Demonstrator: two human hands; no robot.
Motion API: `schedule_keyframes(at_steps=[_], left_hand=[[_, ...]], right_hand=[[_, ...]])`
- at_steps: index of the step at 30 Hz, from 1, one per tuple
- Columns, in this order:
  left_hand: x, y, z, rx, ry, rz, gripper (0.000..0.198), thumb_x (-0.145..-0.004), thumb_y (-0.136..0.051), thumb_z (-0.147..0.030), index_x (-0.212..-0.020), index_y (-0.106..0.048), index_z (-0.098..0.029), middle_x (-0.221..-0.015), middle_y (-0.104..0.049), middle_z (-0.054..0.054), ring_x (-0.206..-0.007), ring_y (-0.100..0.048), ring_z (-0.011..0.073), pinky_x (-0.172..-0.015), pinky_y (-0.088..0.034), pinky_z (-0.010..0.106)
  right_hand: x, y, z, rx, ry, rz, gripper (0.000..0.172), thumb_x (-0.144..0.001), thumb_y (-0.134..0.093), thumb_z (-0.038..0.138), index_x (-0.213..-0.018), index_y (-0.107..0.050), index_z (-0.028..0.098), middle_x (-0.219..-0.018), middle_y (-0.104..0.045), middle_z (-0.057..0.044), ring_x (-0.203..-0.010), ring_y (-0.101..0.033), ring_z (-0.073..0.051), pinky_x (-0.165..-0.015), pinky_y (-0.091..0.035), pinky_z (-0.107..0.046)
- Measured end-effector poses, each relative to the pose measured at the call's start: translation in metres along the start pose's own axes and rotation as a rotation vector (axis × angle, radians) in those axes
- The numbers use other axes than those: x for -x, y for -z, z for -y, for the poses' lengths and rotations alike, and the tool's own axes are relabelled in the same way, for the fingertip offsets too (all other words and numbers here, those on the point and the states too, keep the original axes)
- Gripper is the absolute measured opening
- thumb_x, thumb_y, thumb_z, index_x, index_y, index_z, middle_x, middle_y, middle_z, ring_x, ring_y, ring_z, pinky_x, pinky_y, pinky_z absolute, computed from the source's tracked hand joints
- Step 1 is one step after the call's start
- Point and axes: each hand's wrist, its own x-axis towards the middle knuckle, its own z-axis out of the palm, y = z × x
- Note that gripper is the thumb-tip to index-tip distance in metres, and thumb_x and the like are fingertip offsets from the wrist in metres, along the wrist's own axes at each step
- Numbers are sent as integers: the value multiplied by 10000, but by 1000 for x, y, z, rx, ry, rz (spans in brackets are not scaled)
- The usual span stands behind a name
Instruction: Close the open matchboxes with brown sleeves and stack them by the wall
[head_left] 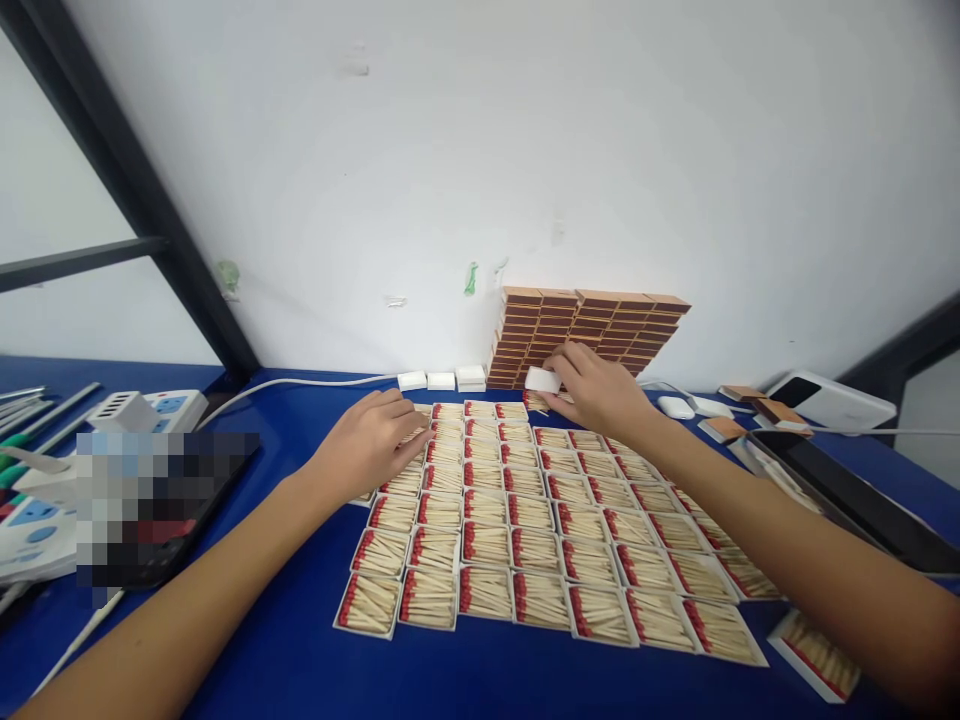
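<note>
My right hand [592,385] is closed on a small white matchbox tray [542,380], tilted so that its plain white side shows. Loose red-tipped matches [534,402] show just under it, at the back of the rows. On the left, my left hand [379,440] rests over the back corner of the rows, thumb apart from the fingers; some fingertips are hidden. Between my arms, open trays filled with red-headed matches [484,542] lie side by side in rows. Behind my right hand, a stack of brown-sided matchboxes [592,325] stands against the wall.
Several white trays [441,381] sit along the wall. A power strip [180,408], a dark phone [217,480] and pens [52,430] lie left. At right are a power bank [832,400], an earbud case [676,407], loose matchboxes [781,414] and a dark device [855,490].
</note>
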Motion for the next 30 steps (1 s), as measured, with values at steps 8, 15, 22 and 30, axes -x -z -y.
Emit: schedule_keyframes(at_steps=[8,15,22,30], left_hand=[[-10,7,-30,361,158,-181,256,-1045,-634,-369,-1198,-721,-183,-1100,-779,84,-1013,-682,235,-897,-569,429],[-17,12,-60,612,160,-167,182,-1070,-594,-311,-1037,-744,-214,-1076,-737,60,-1033,-680,198,-909,-572,395],[-14,7,-34,404,58,-190,176,-1057,-609,-289,-998,-744,-192,-996,-736,75,-964,-641,222,-857,-548,406],[-21,1,17,121,55,-89,225,-1058,-591,-308,-951,-736,-173,-952,-724,92,-957,-610,261,-871,-511,425]], right_hand=[[13,31,47,-157,174,-83,332,-1114,-404,380,-1223,-652,188,-1125,-741,-170,-1014,-661,-300,-695,-539,-389],[25,51,105,-264,407,-114,388,-1082,-342,127,-1273,-659,244,-1004,-749,-105,-921,-673,-259,-816,-607,-439],[15,35,57,-510,-13,-134,245,-1076,-491,353,-1118,-700,232,-1079,-750,-120,-959,-700,-257,-766,-574,-383],[-3,-6,-8,-497,-136,295,234,-919,-665,404,-1029,-747,214,-990,-747,-93,-859,-672,-255,-695,-470,-349]])
